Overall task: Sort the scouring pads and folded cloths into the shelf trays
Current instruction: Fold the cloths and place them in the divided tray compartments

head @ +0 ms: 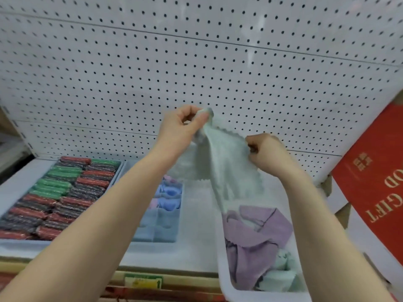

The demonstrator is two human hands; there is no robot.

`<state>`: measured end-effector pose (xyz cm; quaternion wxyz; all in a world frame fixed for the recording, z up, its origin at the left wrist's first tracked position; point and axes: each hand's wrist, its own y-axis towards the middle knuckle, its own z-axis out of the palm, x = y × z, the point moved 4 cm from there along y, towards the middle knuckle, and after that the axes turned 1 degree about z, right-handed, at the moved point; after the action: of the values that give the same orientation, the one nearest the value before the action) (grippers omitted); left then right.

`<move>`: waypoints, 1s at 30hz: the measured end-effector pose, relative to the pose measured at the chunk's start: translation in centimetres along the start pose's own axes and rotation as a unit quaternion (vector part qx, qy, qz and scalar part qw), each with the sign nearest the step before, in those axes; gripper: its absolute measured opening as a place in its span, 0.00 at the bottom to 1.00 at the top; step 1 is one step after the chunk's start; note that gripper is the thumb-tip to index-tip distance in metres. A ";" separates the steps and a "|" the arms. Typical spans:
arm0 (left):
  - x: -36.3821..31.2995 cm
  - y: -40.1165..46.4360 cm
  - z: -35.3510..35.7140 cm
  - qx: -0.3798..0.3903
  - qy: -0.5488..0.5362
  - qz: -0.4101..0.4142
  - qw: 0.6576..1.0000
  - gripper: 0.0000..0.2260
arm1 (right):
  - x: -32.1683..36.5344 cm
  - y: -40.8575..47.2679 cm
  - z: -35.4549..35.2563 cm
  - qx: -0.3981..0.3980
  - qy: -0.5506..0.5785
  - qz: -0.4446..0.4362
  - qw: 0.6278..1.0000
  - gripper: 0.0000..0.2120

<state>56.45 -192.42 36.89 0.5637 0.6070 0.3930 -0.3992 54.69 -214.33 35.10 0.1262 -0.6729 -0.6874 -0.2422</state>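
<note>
Both hands pinch a pale green cloth [220, 162] in the air, left hand [183, 125] higher, right hand [265, 152] lower, above a white basket [224, 277] of loose purple cloths [255, 240]. Farther left, trays hold folded blue cloths [165, 205] and scouring pads [58, 197], before a pegboard [196, 62].

Two hands [183, 125], one held cloth [220, 162], three trays [117, 171].
</note>
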 end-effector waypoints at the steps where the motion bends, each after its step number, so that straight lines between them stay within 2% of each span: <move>1: -0.2 0.3 -1.1 -0.026 -0.004 0.003 1.000 0.05 | -0.1 0.0 0.0 -0.005 0.006 0.015 1.000 0.18; 3: -0.4 0.6 -3.0 -0.056 -0.006 0.005 0.998 0.04 | 0.3 -0.2 -0.1 -0.021 0.052 0.035 0.998 0.18; 5: -0.6 0.6 -4.0 -0.044 0.014 0.007 0.999 0.05 | 1.9 -0.3 -0.2 -0.039 0.151 0.016 0.988 0.14; 7: -0.9 0.4 -4.3 -0.011 0.060 0.019 0.998 0.06 | 4.7 -0.4 0.2 0.007 0.274 -0.047 0.961 0.11; 9: -1.3 0.1 -3.9 0.043 0.091 0.028 0.995 0.05 | 7.5 0.0 1.2 0.075 0.319 -0.099 0.940 0.20; 10: -1.6 -0.1 -3.7 0.070 0.100 0.038 0.992 0.05 | 8.5 0.2 1.7 0.094 0.321 -0.110 0.936 0.21; 13: -1.9 -0.3 -4.5 0.080 0.118 0.057 0.988 0.03 | 10.2 0.9 2.3 0.095 0.358 -0.091 0.924 0.07; 14: -1.8 -0.4 -5.2 0.080 0.133 0.051 0.987 0.02 | 10.1 1.1 2.3 0.082 0.383 -0.078 0.917 0.08; 16: -0.8 -0.7 -7.0 0.121 0.221 0.017 0.968 0.08 | 9.6 1.6 2.2 0.056 0.428 -0.055 0.900 0.12; 17: -0.1 -0.9 -7.7 0.157 0.280 -0.009 0.947 0.08 | 9.3 1.7 2.1 0.045 0.436 -0.047 0.898 0.13; 19: 1.5 -1.4 -9.1 0.188 0.346 -0.054 0.918 0.09 | 8.4 2.1 1.8 0.020 0.424 -0.034 0.905 0.16; 21: 2.6 -1.5 -10.8 0.139 0.310 -0.077 0.937 0.10 | 7.5 2.4 1.6 -0.013 0.423 -0.009 0.906 0.17; 24: 3.6 -1.5 -13.1 0.029 0.095 -0.124 0.987 0.04 | 6.0 2.5 1.5 -0.062 0.459 0.029 0.886 0.08; 27: 4.5 -1.4 -14.0 -0.047 -0.091 -0.161 0.981 0.03 | 5.5 2.4 1.8 -0.052 0.504 0.037 0.861 0.09; 30: 5.0 -1.0 -13.7 -0.096 -0.163 -0.157 0.969 0.03 | 6.5 2.5 2.6 -0.009 0.547 0.039 0.836 0.09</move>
<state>57.92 -178.53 32.53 0.6062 0.4072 0.4224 -0.5368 57.15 -207.44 36.54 0.4848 -0.4584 -0.4772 -0.5720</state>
